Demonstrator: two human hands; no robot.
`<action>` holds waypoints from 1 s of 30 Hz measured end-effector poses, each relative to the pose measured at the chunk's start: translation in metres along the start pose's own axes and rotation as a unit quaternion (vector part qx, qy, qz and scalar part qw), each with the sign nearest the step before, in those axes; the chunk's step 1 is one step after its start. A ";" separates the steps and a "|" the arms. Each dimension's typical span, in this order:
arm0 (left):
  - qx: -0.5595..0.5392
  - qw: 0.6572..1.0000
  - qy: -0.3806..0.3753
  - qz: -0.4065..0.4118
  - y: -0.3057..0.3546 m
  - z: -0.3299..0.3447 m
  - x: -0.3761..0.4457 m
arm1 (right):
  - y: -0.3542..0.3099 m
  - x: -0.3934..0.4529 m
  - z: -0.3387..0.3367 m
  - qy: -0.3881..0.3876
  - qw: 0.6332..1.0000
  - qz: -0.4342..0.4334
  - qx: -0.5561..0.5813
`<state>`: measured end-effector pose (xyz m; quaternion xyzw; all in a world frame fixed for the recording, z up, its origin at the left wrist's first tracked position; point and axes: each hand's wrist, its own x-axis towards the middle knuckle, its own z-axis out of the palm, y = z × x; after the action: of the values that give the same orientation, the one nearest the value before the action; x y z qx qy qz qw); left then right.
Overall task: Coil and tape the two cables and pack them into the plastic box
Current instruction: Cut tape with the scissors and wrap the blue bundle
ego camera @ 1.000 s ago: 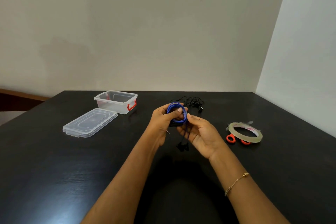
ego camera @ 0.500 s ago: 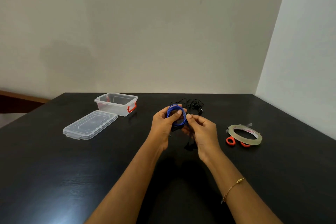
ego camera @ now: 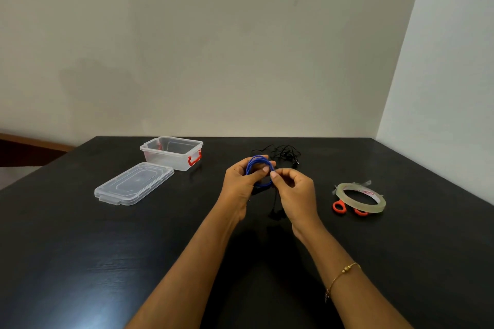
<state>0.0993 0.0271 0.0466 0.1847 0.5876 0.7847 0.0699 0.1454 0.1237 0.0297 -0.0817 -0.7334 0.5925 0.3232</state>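
Note:
A blue cable [ego camera: 257, 163] is wound into a small coil and held above the table's middle. My left hand [ego camera: 242, 187] grips the coil, thumb across its front. My right hand [ego camera: 295, 195] pinches the coil's right side between thumb and forefinger. A dark end of the cable [ego camera: 275, 212] hangs down between the hands. The second cable, thin and black [ego camera: 284, 153], lies in a loose tangle on the table just behind the hands. The clear plastic box [ego camera: 171, 153] with red latches stands open at the back left.
The box's clear lid [ego camera: 133, 183] lies flat in front of the box. A roll of clear tape [ego camera: 359, 196] sits at the right on top of orange-handled scissors [ego camera: 339, 206]. The black table [ego camera: 80, 248] meets walls behind and to the right.
My right hand has risen from under the coil to pinch its right side. The coil sits slightly higher, and the hands have drawn closer together.

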 end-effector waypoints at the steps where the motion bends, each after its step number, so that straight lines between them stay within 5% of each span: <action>1: 0.001 1.000 0.001 -0.007 0.000 0.000 0.001 | 0.001 0.000 0.000 0.002 1.000 -0.004 -0.008; 11: -0.086 0.993 0.010 -0.084 0.007 -0.006 -0.002 | 0.002 -0.003 0.008 0.012 0.995 -0.077 -0.054; 19: -0.139 0.985 0.004 -0.106 0.018 -0.030 -0.006 | -0.009 -0.002 0.038 0.022 0.998 -0.049 -0.042; 24: -0.057 0.994 -0.029 -0.093 0.023 -0.061 -0.002 | -0.013 0.008 0.067 0.028 0.998 -0.029 -0.040; 28: 0.066 0.990 0.122 -0.020 0.013 -0.083 0.017 | -0.002 0.018 0.088 0.051 0.998 0.019 -0.035; 30: 0.195 0.956 0.209 0.062 0.005 -0.094 0.030 | 0.007 0.021 0.094 0.052 0.997 0.043 -0.039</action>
<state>0.0377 -0.0490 0.0351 0.0623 0.7180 0.6789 -0.1403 0.0738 0.0595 0.0230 -0.1569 -0.7336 0.5719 0.3319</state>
